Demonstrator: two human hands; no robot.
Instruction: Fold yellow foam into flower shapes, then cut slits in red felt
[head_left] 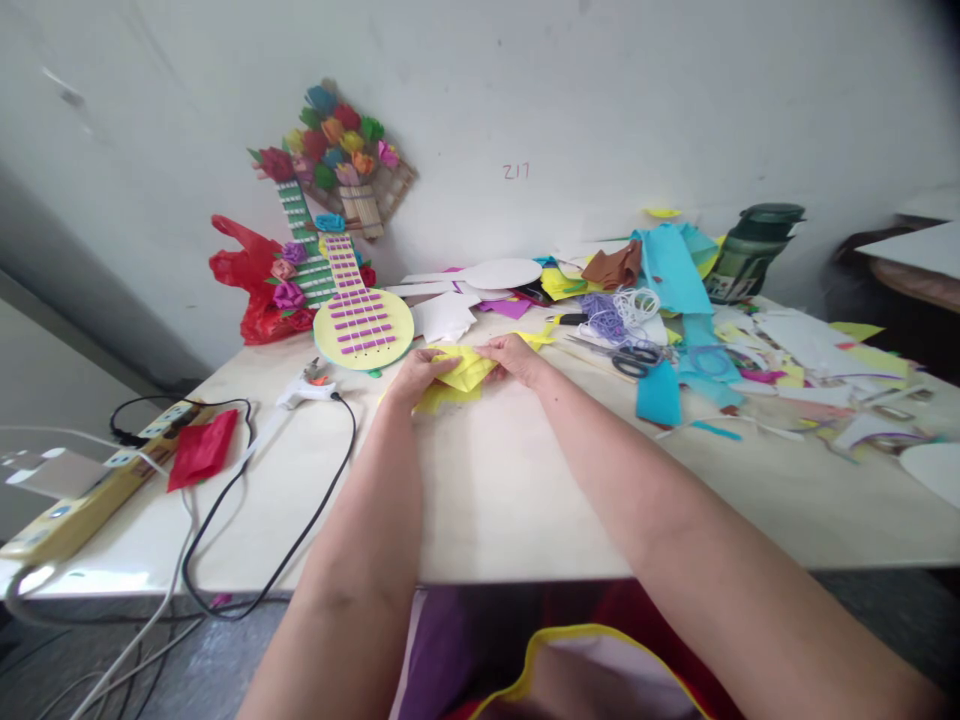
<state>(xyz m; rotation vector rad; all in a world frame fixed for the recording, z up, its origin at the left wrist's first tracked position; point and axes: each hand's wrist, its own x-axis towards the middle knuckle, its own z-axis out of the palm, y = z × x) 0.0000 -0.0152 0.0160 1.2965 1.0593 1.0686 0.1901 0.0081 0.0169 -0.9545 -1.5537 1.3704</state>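
A power strip (67,505) is seen at the far left of the table (487,500), with a red sheet (201,450) on it. A red bag (251,285) is leaned by the wall; what is in it cannot be told. A glue gun (304,388) is laid next. The yellow paper (461,375) is laid mid-table, long side running left to right. It is pinched by the left hand (416,375) and the right hand (514,358), both closed on it. Scissors (636,360) are seen further right. A green bottle (750,255) is stood at the back, capped.
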